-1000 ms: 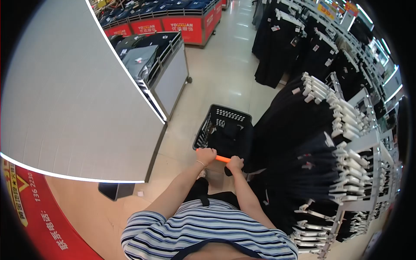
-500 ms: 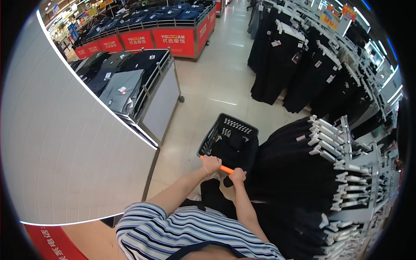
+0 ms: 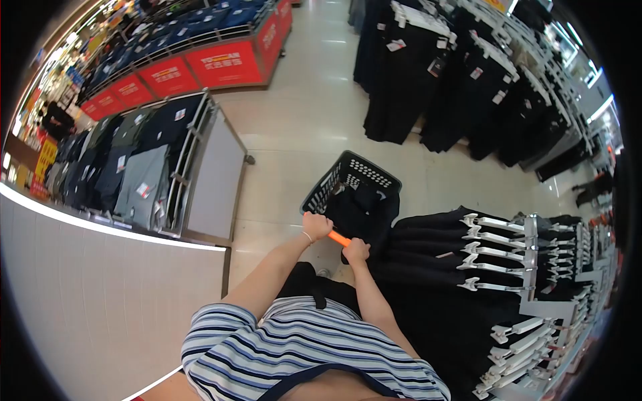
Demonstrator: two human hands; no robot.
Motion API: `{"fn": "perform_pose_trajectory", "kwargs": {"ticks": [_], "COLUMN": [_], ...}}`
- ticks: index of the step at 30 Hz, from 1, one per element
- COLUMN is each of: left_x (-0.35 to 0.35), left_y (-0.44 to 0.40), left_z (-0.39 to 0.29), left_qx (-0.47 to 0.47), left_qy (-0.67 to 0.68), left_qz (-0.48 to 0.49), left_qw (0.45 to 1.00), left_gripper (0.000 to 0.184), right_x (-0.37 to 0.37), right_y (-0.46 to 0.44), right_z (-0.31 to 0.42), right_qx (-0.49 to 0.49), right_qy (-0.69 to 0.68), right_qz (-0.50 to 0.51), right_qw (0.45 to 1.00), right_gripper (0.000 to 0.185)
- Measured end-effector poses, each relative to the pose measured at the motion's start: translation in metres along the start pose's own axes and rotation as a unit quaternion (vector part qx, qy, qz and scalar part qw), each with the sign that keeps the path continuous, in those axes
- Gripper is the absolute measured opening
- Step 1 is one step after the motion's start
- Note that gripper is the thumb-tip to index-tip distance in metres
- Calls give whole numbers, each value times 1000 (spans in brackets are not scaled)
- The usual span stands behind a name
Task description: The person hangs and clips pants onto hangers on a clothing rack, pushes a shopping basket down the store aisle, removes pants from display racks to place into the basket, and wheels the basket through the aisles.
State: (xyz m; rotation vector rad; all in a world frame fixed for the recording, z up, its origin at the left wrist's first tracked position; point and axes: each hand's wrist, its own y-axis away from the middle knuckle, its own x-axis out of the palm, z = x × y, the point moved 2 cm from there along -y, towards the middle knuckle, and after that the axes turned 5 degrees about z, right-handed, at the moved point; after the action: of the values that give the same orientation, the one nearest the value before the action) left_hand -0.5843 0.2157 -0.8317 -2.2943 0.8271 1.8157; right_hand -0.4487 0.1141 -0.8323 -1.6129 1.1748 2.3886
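My left hand is wrapped round the left part of an orange handle. Close beside it, my right hand grips the same bar at its right end. The handle belongs to a dark grey shopping basket with a perforated wall, standing just beyond my hands. Inside it lies dark clothing, some of it hanging over the right side; what else is underneath is hidden.
Black trousers on white hangers hang close on my right. More dark trousers hang ahead right. On the left stand a white panel, a bin of folded trousers and a red-sided display. A tiled aisle runs ahead.
The view has moved forward and turned, so the bin and red-sided display sit further left. More of the bin shows past the white panel. Both hands keep hold of the basket handle.
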Motion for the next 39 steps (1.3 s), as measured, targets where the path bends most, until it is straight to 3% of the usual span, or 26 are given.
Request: {"fn": "perform_pose_trajectory", "kwargs": {"ticks": [3, 7, 13, 19, 21, 31, 39], "left_x": [3, -19, -30, -47, -31, -47, -49], "left_y": [-59, -123, -245, -339, -368, -520, -633], "left_z": [-5, -17, -40, -82, -88, -179, -272], "left_qx": [31, 99, 143, 192, 204, 274, 271], "left_qy": [-2, 16, -16, -32, -55, -61, -93], "left_qz": [16, -54, 10, 56, 32, 25, 77], "left_qw": [999, 993, 990, 979, 977, 959, 955], "left_gripper": [43, 44, 44, 45, 42, 43, 44], "right_x": [-21, -54, -105, -153, -164, -246, -311], "right_y": [-43, -91, -176, -251, -266, -382, -473], "right_z": [1, 7, 10, -9, -13, -60, -126], "right_qx": [26, 46, 119, 178, 189, 227, 223], "right_qy": [-6, -29, -69, -99, -93, -118, -174], "right_qz": [-6, -42, -87, -46, -50, -121, -72], "right_qw": [1000, 998, 987, 978, 976, 959, 956], "right_gripper": [25, 23, 22, 24, 23, 21, 29]}}
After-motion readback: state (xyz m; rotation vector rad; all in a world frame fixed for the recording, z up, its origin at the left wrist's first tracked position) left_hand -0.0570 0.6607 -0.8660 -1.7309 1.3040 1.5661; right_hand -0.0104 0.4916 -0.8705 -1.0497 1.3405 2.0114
